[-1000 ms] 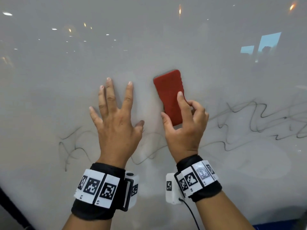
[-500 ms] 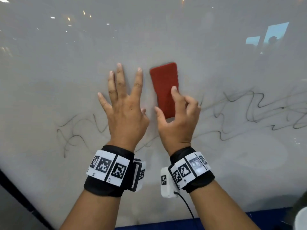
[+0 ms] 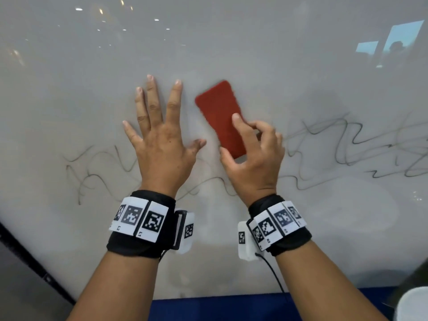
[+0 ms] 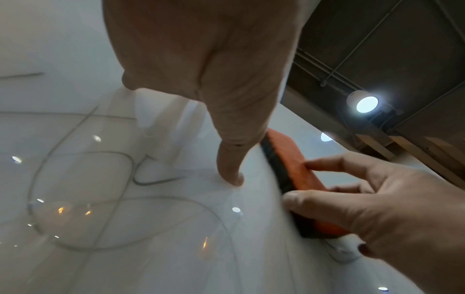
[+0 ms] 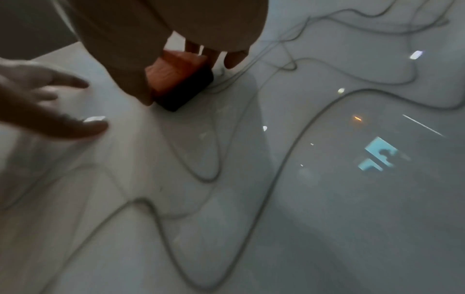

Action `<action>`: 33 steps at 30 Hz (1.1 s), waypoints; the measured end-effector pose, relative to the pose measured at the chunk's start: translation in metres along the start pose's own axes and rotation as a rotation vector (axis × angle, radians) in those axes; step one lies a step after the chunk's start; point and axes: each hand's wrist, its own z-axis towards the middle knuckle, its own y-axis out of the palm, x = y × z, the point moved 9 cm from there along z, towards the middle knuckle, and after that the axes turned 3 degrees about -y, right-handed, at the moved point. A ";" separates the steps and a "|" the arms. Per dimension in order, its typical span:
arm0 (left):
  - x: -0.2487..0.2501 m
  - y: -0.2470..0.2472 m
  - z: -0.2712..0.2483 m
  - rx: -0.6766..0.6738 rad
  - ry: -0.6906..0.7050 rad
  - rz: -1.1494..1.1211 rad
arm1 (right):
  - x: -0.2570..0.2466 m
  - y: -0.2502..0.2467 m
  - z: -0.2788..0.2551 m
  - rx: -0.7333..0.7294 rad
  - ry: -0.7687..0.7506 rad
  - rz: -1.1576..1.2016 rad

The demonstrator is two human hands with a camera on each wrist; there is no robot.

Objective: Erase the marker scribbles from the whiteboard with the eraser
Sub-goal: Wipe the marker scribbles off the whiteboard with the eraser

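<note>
1. Eraser (image 3: pixel 221 117) position: the red block with a dark felt underside lies flat against the whiteboard (image 3: pixel 231 42), tilted slightly, just above the band of marker scribbles (image 3: pixel 347 144) and between the two hands.
2. Right hand (image 3: pixel 253 158): its thumb and curled fingers pinch the lower end of the eraser from both long sides, with the index finger laid on the red back. Most of the block projects beyond the grasp.
3. Left hand (image 3: pixel 159 144): fingers straight and spread, holding nothing; the left wrist view shows the thumb tip touching the board. It lies over part of the scribble line and close beside the eraser.
4. Remaining work, as I judge it: black lines show to the left of the left hand, under both wrists and far out to the right, so most of the erasing is not yet done.
5. Risk, pivoting: gripped only at one end, the eraser could twist or lift at its far end during a stroke, leaving streaks.
6. Risk, smearing: the braced left palm may drag across wet-looking lines beneath it and smudge ink over the board.
7. Risk, collision: a leftward stroke would meet the left thumb unless that hand moves away.
8. Risk, missed marks: faint grey lines and ceiling-light glare on the glossy surface could hide leftover traces.
</note>
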 end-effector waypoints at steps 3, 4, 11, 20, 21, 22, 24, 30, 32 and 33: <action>0.002 0.002 -0.001 -0.004 -0.031 -0.022 | 0.025 -0.018 0.008 0.129 0.131 0.038; 0.004 0.002 -0.001 -0.003 -0.043 -0.032 | 0.025 -0.018 0.008 0.144 0.164 0.048; 0.026 0.010 -0.007 0.004 0.053 0.003 | 0.001 0.008 -0.014 -0.091 0.024 -0.009; 0.023 0.016 -0.009 -0.003 0.095 0.012 | 0.022 -0.011 -0.018 0.112 0.166 -0.002; 0.022 0.016 -0.009 0.001 0.094 0.013 | 0.022 -0.010 -0.018 0.120 0.176 -0.007; 0.022 0.016 -0.009 0.007 0.092 0.014 | 0.021 -0.009 -0.019 0.128 0.186 -0.002; 0.023 0.017 -0.009 0.013 0.082 0.011 | 0.015 -0.005 -0.019 0.124 0.184 0.026; 0.031 0.021 -0.010 0.005 0.027 -0.043 | 0.055 -0.034 0.000 0.163 0.136 -0.029; 0.034 0.023 -0.011 0.007 0.021 -0.057 | 0.067 -0.039 0.002 0.215 0.208 -0.003; 0.034 0.024 -0.011 0.006 0.018 -0.059 | 0.065 -0.035 0.000 0.209 0.227 0.013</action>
